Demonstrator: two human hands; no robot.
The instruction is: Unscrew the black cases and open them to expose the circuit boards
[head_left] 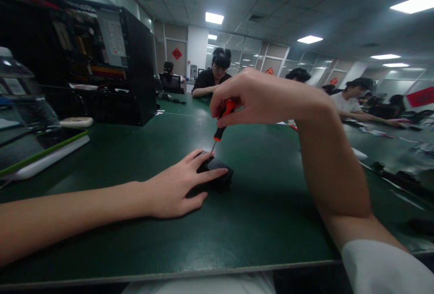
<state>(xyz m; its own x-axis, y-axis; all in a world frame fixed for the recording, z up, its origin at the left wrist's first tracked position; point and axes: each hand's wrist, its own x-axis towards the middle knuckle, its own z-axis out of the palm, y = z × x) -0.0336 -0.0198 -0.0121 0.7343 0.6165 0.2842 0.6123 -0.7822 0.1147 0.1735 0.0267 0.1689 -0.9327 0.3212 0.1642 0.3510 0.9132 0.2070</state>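
Observation:
A small black box-like object (222, 177) lies on the green table (135, 244). My left hand (181, 184) rests on it from the left with its fingers spread, two of them lying across its top. Above, my right hand (242, 97) is wrapped round the red and black handle of a screwdriver (219, 134). The shaft slants down to the object's top near the left fingertips; where exactly the tip sits is hidden. The wrist of my right hand is bent high over the table.
An open black computer case (137, 63) stands at the back left. Near it are a clear plastic bottle (30, 90) and a green-edged tray (44, 150). A person (217, 74) sits across the table. Cables and other items (396, 172) lie at the right.

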